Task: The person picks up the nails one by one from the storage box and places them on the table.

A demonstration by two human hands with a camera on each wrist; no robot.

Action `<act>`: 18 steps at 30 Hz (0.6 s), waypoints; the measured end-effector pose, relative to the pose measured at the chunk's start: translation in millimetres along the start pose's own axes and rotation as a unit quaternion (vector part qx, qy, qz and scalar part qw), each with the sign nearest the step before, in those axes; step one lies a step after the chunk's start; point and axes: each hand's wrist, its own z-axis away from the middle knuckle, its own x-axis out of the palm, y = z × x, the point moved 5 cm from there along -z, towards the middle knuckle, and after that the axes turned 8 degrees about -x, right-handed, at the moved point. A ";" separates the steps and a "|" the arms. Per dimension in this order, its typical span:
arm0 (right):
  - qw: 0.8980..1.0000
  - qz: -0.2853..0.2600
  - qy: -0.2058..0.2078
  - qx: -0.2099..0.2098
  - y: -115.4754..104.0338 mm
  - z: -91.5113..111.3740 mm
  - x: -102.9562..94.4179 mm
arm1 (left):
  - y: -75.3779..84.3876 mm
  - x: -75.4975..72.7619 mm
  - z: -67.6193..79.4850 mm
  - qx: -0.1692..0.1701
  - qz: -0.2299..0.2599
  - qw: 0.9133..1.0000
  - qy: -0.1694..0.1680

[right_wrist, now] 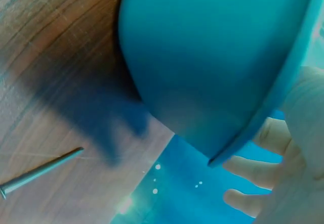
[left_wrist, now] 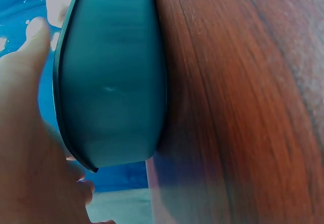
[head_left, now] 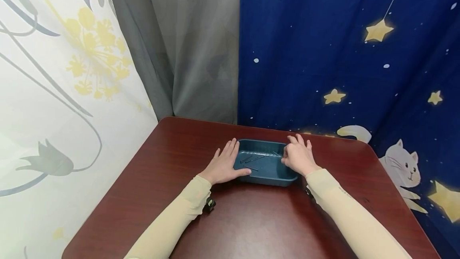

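A teal rectangular tray point(head_left: 266, 177) stands on the table with several dark nails point(head_left: 254, 159) lying on its bottom. Over its left end lies my left hand point(head_left: 225, 165), fingers straight along the rim and thumb extended over the front left corner. At the right end, my right hand point(head_left: 298, 157) pinches a thin nail point(head_left: 277, 154) between thumb and index finger, above the tray's inside; its other fingers stick out. In the right wrist view, another nail point(right_wrist: 43, 171) lies on the tabletop beside the tray's outer wall. The right hand's pinch is hidden there behind the tray.
The dark red-brown wooden table point(head_left: 248, 223) has rounded far corners. Behind it hang a grey curtain point(head_left: 205, 51) and a blue curtain point(head_left: 305, 51) with stars and a cat. A white patterned curtain point(head_left: 54, 103) hangs along the left side.
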 end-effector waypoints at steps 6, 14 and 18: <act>1.000 -0.003 0.014 -0.005 -2.4 4.3 -9.1 | -0.4 -1.4 2.0 -0.002 -0.009 1.000 0.007; 0.999 0.006 0.043 -0.028 -4.1 14.6 -19.8 | -2.3 1.4 2.7 0.004 -0.009 1.000 0.010; 0.997 0.003 0.060 -0.038 -0.1 21.3 -24.4 | -3.0 1.9 3.1 0.003 -0.010 1.000 0.005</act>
